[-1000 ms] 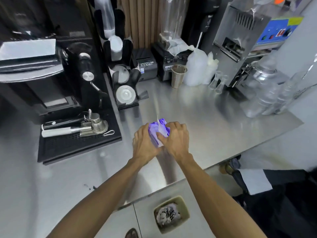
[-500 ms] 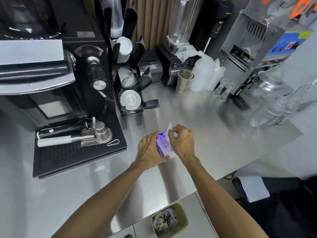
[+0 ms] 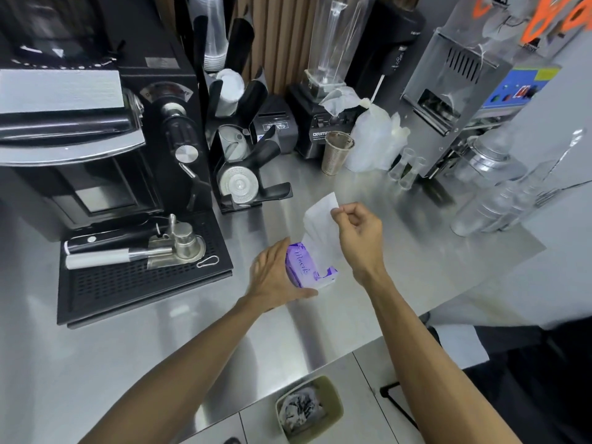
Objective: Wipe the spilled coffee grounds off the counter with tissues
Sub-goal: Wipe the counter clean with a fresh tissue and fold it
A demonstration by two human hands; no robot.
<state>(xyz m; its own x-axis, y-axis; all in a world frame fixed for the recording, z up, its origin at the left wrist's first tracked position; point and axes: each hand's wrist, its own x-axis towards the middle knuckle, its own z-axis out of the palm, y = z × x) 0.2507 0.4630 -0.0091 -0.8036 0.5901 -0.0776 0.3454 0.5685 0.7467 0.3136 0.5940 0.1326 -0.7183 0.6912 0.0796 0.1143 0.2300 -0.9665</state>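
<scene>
A purple tissue pack [image 3: 304, 271] lies on the steel counter [image 3: 400, 270] near its middle. My left hand [image 3: 275, 274] holds the pack steady, fingers and thumb wrapped round its left side. My right hand [image 3: 358, 233] pinches a white tissue [image 3: 320, 222] at its upper corner and has it drawn partly out of the pack, lifted above it. No coffee grounds show clearly on the shiny counter in this view.
A black drip tray [image 3: 134, 283] with a portafilter [image 3: 137, 248] sits left, beside the coffee machine [image 3: 80, 139]. A lid holder [image 3: 240, 174], metal cup [image 3: 336, 152], blender [image 3: 323, 116], small glasses [image 3: 405, 168] and bottles [image 3: 499, 200] line the back. A bin [image 3: 309, 408] stands below the counter edge.
My right hand rose up and to the right, drawing the tissue out of the pack. My left hand kept holding the pack on the counter. The view shifted slightly.
</scene>
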